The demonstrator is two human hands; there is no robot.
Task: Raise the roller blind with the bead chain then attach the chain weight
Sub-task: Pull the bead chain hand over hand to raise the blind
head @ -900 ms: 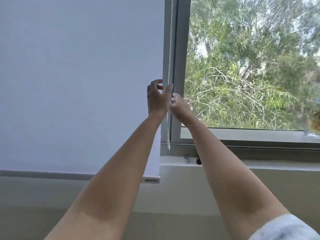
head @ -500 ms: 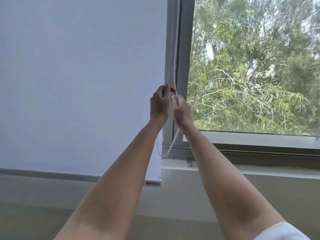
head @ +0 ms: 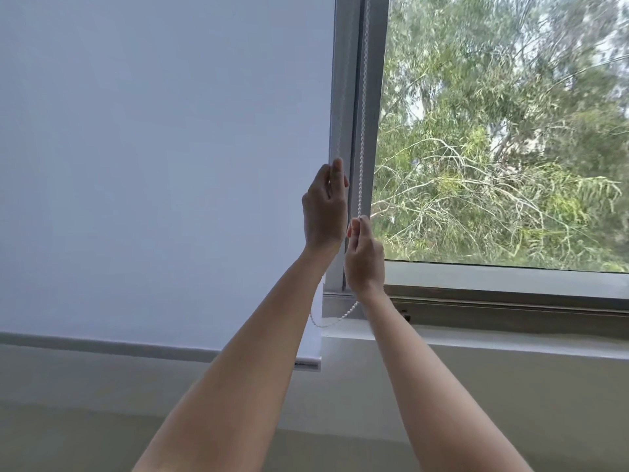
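Both hands [head: 343,229] on bead chain [head: 363,107]

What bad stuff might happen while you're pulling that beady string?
The blind hangs low, its bottom bar below the sill. Each hand, left hand and right hand, pinches a strand of the chain, so pulling both might jam it. The loop hangs slack and could snag.
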